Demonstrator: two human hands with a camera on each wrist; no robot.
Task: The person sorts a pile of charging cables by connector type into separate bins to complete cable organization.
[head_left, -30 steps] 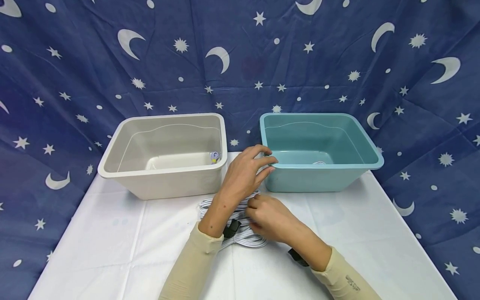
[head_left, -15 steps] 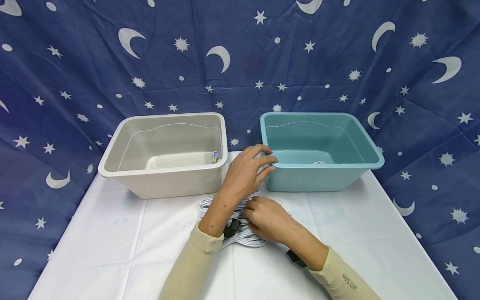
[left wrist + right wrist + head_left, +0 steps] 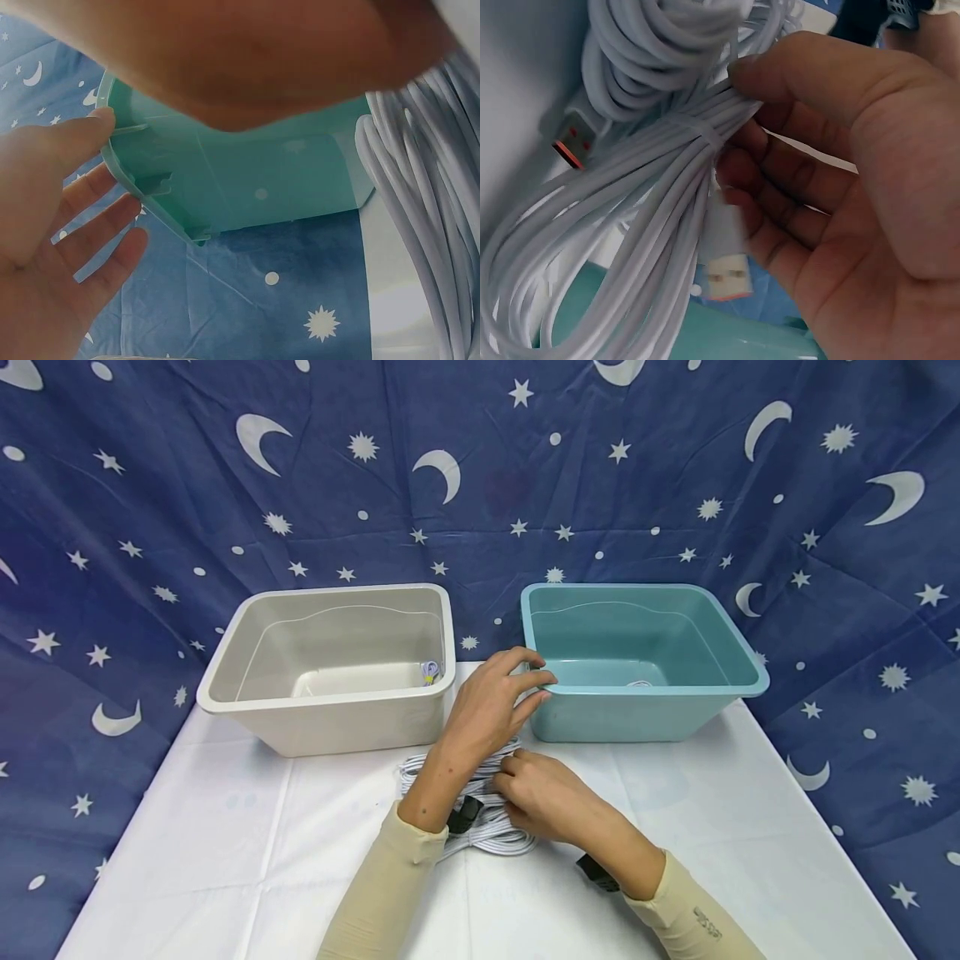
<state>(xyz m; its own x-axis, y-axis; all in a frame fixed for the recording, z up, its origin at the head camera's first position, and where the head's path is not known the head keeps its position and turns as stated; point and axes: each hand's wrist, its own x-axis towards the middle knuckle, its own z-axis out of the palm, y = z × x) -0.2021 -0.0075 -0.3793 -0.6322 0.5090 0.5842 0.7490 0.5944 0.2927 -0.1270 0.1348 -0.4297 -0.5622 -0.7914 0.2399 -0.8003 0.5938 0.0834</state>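
Coiled white USB cables [image 3: 495, 835] lie in a pile on the white cloth, partly covered by my forearm. My right hand [image 3: 543, 793] is at the right of this pile. In the right wrist view, its thumb and fingers pinch a tied bundle of white cable [image 3: 641, 184] close to its tie. A USB plug [image 3: 729, 277] hangs beside those fingers, and another plug [image 3: 576, 140] sticks out from a neighbouring coil. My left hand [image 3: 487, 702] reaches over the pile, its loosely bent fingers resting on the left corner of the teal bin [image 3: 645, 692]. The left wrist view shows its thumb and fingertips touching the bin's rim [image 3: 120, 169].
Left of the teal bin stands a beige bin [image 3: 330, 704] holding a small purplish cable with a yellow tie [image 3: 429, 673]. A bit of white cable [image 3: 640, 683] shows inside the teal bin. A blue star-and-moon curtain [image 3: 480, 485] hangs behind.
My right hand shifts slightly at the cable pile, a little left and then back right. My left hand stays at the teal bin's rim.
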